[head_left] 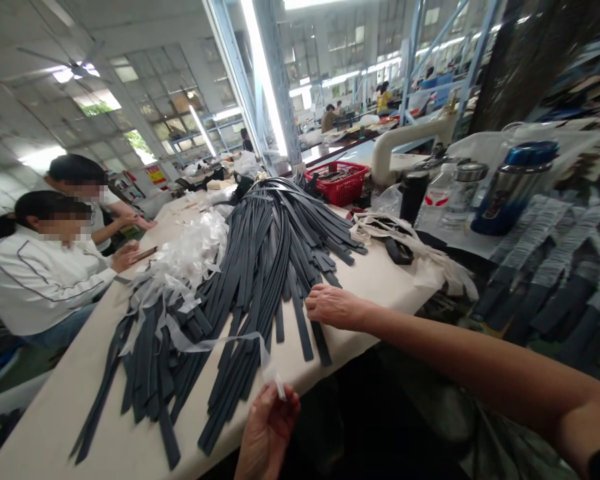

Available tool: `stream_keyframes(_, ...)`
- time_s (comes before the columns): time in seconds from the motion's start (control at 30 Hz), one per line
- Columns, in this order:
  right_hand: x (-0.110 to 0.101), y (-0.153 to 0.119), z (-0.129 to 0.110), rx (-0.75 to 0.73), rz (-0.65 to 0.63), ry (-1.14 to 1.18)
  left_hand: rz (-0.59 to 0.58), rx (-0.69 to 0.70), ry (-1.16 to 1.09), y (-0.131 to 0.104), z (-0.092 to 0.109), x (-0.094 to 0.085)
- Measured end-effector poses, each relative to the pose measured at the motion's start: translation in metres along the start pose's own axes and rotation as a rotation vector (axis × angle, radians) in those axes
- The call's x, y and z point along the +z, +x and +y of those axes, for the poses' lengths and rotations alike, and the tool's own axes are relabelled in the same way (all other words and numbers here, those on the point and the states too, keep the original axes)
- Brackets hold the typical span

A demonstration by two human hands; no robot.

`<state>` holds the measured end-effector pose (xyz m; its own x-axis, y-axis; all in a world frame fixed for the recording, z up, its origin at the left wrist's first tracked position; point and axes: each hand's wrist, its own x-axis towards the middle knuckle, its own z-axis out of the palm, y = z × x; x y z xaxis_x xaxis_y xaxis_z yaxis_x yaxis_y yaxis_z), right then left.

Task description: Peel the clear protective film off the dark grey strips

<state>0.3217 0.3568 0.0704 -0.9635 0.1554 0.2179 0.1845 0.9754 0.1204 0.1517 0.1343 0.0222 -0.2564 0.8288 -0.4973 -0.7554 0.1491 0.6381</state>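
Observation:
A big bundle of flat dark grey strips is spread over the table, gathered at its far end, with loose ends fanned towards me. At the near table edge my left hand is closed, pinching the end of a translucent white ribbon. This ribbon runs back across the strips to a crumpled heap of white ribbon. My right hand is closed over the strips on the right side of the bundle, its fingers curled around a dark grey strip. Its fingertips are partly hidden.
Two people sit at the left side of the pale table. A red basket stands behind the bundle. Off-white cords lie to the right, near bottles and a blue flask. More grey strips hang at far right.

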Motion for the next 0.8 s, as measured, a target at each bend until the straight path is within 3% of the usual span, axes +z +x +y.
stream_keyframes(0.13, -0.012, 0.000, -0.008, 0.024, 0.051, 0.096, 0.061, 0.053, -0.029, 0.001, 0.007, 0.005)
stream_keyframes(0.23, -0.019, -0.008, -0.039, 0.124, 0.172, 0.284, 0.119, 0.130, -0.058, 0.002, 0.011, 0.014)
stream_keyframes(0.37, -0.017, -0.020, -0.084, 0.288, 0.353, 0.572, 0.112, 0.224, -0.082, 0.008, 0.014, 0.022)
stream_keyframes(0.5, -0.005, -0.022, -0.103, 0.395, 0.317, 0.556, 0.086, 0.285, -0.095, 0.011, 0.013, 0.027)
stream_keyframes(0.8, 0.003, -0.006, -0.104, 0.441, 0.201, 0.488, 0.043, 0.361, -0.038, 0.015, 0.003, 0.026)
